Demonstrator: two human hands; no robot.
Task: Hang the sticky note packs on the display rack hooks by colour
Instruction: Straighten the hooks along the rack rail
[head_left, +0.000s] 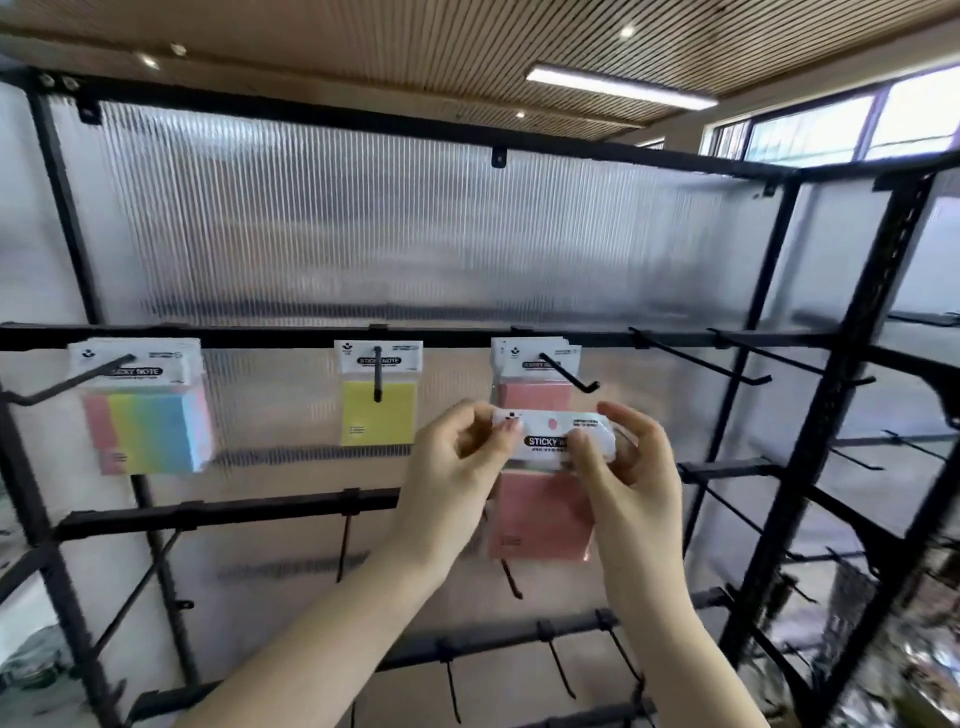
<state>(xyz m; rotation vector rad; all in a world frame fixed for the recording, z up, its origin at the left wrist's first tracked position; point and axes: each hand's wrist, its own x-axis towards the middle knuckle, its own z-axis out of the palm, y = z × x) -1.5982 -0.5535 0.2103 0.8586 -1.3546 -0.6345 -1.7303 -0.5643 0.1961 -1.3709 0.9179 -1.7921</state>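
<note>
A pink sticky note pack (540, 514) hangs between my hands just below the third hook (571, 375) of the top rail. My left hand (452, 467) pinches the left end of its white header card. At the card's right end, my right hand (628, 467) pinches it too. Several pink packs (535, 395) hang on that hook, behind and above the held one. One yellow pack (378, 400) hangs on the middle hook. Rainbow packs (148, 410) hang on the left hook.
The black display rack (769, 322) has a ribbed translucent back panel. Bare hooks (701, 358) stick out to the right on the top rail. More bare hooks (344, 545) hang on the lower rails. A side frame (852, 415) stands close on the right.
</note>
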